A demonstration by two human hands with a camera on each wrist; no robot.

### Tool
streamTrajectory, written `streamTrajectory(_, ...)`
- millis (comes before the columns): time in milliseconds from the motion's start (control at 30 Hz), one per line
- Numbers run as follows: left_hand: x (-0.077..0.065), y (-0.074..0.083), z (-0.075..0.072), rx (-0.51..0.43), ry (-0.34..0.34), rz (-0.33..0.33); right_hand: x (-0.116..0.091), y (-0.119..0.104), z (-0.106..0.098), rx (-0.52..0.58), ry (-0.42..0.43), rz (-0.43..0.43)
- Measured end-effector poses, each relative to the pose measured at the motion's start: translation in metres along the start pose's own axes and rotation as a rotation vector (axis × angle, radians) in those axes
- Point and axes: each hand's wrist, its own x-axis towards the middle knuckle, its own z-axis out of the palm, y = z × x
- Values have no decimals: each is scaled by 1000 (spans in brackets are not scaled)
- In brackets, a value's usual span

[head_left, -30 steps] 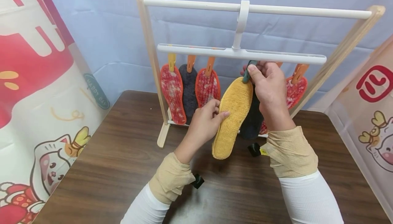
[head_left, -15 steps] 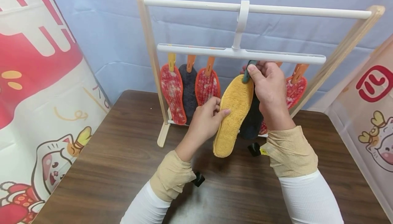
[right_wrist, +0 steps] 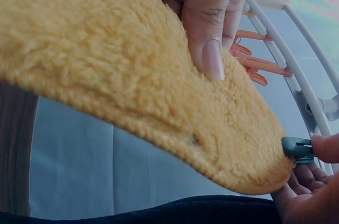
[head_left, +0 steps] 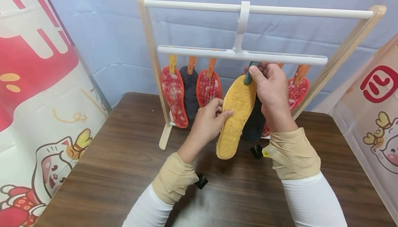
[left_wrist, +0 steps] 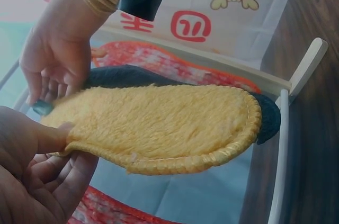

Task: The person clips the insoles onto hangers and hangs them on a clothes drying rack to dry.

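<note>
A fuzzy yellow insole (head_left: 237,113) slants below the white hanger (head_left: 199,52). My left hand (head_left: 207,121) pinches its left edge about midway, thumb on the fluffy face. At its upper end, my right hand (head_left: 273,88) pinches a dark green clothespin (head_left: 247,77). In the right wrist view the clothespin (right_wrist: 298,149) sits at the insole's tip, its far end between my right thumb and fingers. Behind the yellow insole hangs a dark insole (head_left: 254,123), partly covered in the head view. The left wrist view shows the yellow insole (left_wrist: 164,123) in front of the dark one.
Red patterned insoles (head_left: 174,95) and a dark grey one (head_left: 190,92) hang left from yellow and orange clothespins. Another red insole (head_left: 296,92) hangs right. A wooden-sided rack (head_left: 155,54) carries the hanger above the brown table (head_left: 118,171).
The yellow insole's upper end has risen slightly toward the green clothespin over the last second, and its lower end has come up a little. Both hands keep their grips.
</note>
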Motion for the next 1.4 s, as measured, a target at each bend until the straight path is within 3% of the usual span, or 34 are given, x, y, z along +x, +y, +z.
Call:
streamTrajectory(533, -1, -2, 0, -16, -9, -20, -1, 0, -1, -56, -13, 10)
streamTrajectory(833, -2, -2, 0, -34, -14, -35, -1, 0, -1, -14, -7, 19)
streamTrajectory(1100, -1, -4, 4, -8, 1, -44, -4, 3, -4, -139, 9, 45)
streamTrajectory(1400, 1, -9, 8, 36, -7, -68, -3, 8, -5, -148, 36, 41)
